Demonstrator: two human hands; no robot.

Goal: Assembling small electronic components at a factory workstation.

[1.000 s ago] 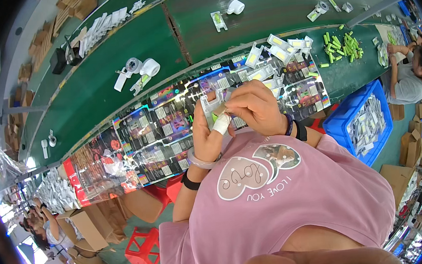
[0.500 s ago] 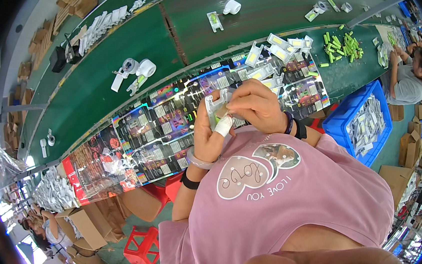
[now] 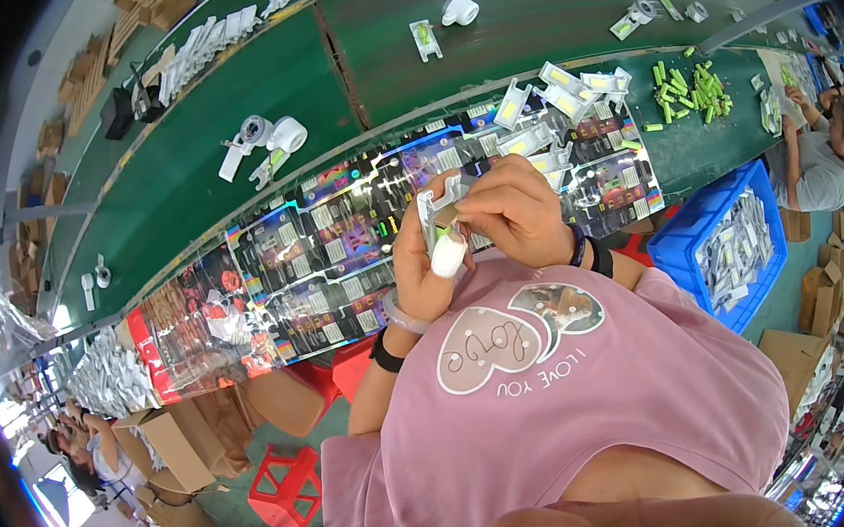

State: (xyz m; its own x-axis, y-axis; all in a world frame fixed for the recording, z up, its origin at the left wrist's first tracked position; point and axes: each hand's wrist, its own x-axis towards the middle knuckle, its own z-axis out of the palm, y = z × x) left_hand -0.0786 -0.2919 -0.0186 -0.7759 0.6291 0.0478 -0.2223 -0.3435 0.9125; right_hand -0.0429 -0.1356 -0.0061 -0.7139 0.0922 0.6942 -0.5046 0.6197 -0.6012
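Observation:
My left hand [image 3: 419, 272] is closed around a white plastic housing [image 3: 428, 208] with a green piece showing inside; its thumb carries a white wrapping. From the other side my right hand [image 3: 518, 210] pinches at the same housing, fingertips pressed together at its open face. What lies between those fingertips is hidden. Just beyond my hands, several white housings with yellow strips [image 3: 568, 95] lie in a loose heap on the printed sheet [image 3: 340, 246]. Right of them, green cylindrical batteries [image 3: 698, 94] are piled on the green worktop.
A blue crate [image 3: 677, 251] full of white parts stands at my right. White lamp parts [image 3: 280, 135] rest on the green conveyor belt [image 3: 405, 74]. Red stools [image 3: 286, 486] and a cardboard box [image 3: 182, 450] are at lower left. A co-worker in grey [image 3: 825, 168] sits far right.
My wrapped left thumb has tilted a little and the housing has turned slightly in my hands. The right hand still pinches at it. Conveyor parts have barely shifted.

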